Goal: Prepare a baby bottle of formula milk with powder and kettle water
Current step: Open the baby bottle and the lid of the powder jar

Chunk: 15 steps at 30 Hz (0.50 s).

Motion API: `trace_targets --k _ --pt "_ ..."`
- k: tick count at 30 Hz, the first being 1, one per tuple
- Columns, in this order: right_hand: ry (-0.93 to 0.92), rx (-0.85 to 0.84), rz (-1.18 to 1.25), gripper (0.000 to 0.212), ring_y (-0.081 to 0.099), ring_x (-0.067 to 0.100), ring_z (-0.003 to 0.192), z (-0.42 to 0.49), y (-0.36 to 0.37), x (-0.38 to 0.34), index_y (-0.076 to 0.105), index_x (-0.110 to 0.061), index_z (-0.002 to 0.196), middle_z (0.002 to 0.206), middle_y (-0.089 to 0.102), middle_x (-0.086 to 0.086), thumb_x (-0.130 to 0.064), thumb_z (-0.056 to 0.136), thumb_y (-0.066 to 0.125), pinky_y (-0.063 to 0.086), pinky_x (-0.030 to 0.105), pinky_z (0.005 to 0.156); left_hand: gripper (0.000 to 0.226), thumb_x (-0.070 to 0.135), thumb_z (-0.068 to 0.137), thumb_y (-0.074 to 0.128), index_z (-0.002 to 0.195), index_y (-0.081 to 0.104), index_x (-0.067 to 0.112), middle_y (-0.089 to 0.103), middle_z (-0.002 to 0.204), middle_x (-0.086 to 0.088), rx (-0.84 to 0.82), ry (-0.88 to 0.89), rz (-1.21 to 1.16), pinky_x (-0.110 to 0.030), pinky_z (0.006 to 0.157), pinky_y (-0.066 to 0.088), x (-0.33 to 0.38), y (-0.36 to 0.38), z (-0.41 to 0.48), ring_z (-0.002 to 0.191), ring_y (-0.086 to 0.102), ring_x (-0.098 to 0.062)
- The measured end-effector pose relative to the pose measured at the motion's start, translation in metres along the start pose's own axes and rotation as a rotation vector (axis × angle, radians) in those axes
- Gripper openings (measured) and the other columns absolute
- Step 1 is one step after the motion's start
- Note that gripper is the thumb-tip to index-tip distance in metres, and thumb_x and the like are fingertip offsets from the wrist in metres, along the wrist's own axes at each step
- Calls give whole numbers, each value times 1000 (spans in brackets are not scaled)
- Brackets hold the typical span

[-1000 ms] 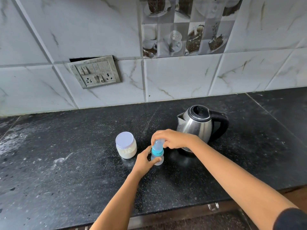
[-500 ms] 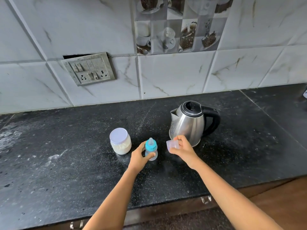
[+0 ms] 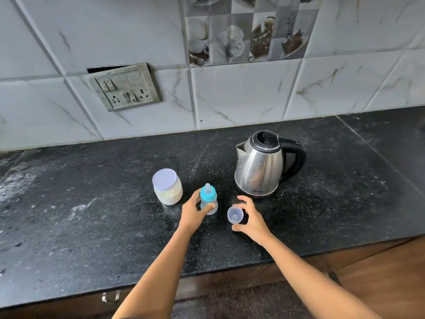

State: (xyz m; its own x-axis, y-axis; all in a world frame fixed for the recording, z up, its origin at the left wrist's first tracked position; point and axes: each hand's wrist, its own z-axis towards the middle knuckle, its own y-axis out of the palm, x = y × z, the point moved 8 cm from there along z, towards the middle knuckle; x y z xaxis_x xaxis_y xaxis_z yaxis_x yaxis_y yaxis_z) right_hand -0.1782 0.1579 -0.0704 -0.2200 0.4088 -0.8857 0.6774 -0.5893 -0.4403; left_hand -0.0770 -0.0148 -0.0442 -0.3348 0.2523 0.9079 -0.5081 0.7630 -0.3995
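Note:
A small baby bottle (image 3: 208, 201) with a teal collar and a clear teat stands upright on the black counter (image 3: 92, 215). My left hand (image 3: 193, 211) grips its lower body, thumb across the front. The bottle's clear cap (image 3: 235, 215) sits mouth up on the counter just right of the bottle. My right hand (image 3: 251, 218) curves loosely around the cap, fingers spread, with a dark gap showing between cap and palm. A jar of white powder (image 3: 167, 187) with a pale lid stands left of the bottle. Behind my right hand is the steel kettle (image 3: 262, 166), its black handle pointing right.
A tiled wall with a switch and socket plate (image 3: 124, 87) rises behind the counter. White powder dust streaks the counter's left part (image 3: 20, 183). The counter's front edge (image 3: 230, 270) runs above brown cabinet fronts and a drawer handle (image 3: 110, 297).
My right hand pulled the clear cap off the bottle, carried it to the right and brought it down to the counter. My left hand has kept its hold on the bottle.

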Motion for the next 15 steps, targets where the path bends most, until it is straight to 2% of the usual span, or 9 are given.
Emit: trace_targets --k 2,4,6,8,11,15 --pt "-32 -16 -25 94 39 8 125 -4 0 -2 30 -38 136 132 48 -8 -12 64 85 29 30 104 59 19 84 70 136 42 23 50 121 16 -2 -5 -9 -16 95 33 0 0 0 112 47 -2" --pt "-95 39 -42 87 33 6 127 -6 -6 -7 35 -34 138 135 43 -10 -23 67 84 28 27 103 60 19 83 71 136 43 23 51 122 15 -5 -6 -9 -15 94 33 0 0 0 112 47 -2" --pt "-206 148 -69 69 36 6 126 -5 -16 -24 45 -28 133 132 47 -11 -35 73 78 31 23 101 58 18 82 73 133 46 24 54 120 14 -3 3 -10 -5 88 34 1 -2 2 111 49 -2" --pt "-280 202 -64 56 46 7 117 3 -20 -47 54 -24 126 124 54 -9 -38 76 75 37 18 96 56 14 79 75 128 49 26 57 116 13 6 22 -13 1 79 37 3 -4 2 108 51 -3" --pt "-275 104 -93 52 54 5 98 25 -7 -80 59 -16 123 114 58 -3 -28 76 79 42 7 81 56 13 77 77 126 53 24 60 113 13 13 37 -14 2 78 38 4 -5 1 105 54 -3" --pt "-208 -22 -171 51 54 3 89 46 20 -98 62 -18 115 109 57 -4 -26 70 83 42 7 72 57 15 73 80 124 55 22 64 111 11 38 47 -21 -5 81 41 2 -6 1 103 58 -3"
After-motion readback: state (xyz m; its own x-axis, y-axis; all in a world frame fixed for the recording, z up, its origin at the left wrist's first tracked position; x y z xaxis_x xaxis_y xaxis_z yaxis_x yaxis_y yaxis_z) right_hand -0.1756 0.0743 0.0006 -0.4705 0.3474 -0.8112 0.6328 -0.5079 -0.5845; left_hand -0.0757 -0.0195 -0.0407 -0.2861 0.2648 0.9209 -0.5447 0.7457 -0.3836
